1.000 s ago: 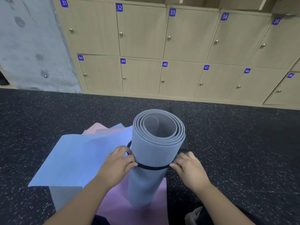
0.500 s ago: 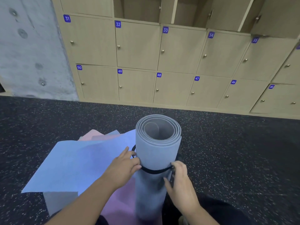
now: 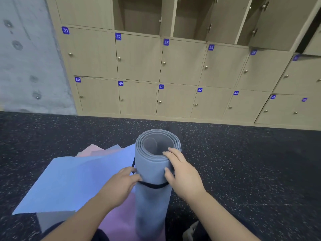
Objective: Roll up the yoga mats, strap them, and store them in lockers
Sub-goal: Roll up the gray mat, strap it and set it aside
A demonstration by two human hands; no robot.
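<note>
A grey rolled yoga mat [image 3: 152, 173] stands upright on its end in front of me, its spiral top facing the camera. A thin black strap [image 3: 152, 185] circles it about a third of the way down. My left hand [image 3: 121, 185] pinches the strap at the roll's left side. My right hand [image 3: 182, 173] grips the roll's upper right, with fingers over the top rim and thumb on the front. Wooden lockers [image 3: 182, 63] line the wall ahead.
Flat mats lie on the floor to the left: a blue mat [image 3: 73, 181] over a pink mat [image 3: 121, 221] and others. The floor [image 3: 251, 171] is black speckled rubber. Several top-row lockers [image 3: 142, 16] stand open. A concrete wall [image 3: 26, 58] is at left.
My right hand left the strap and climbed to the roll's top rim. The camera tilted up, showing the open lockers. My left hand stays at the strap.
</note>
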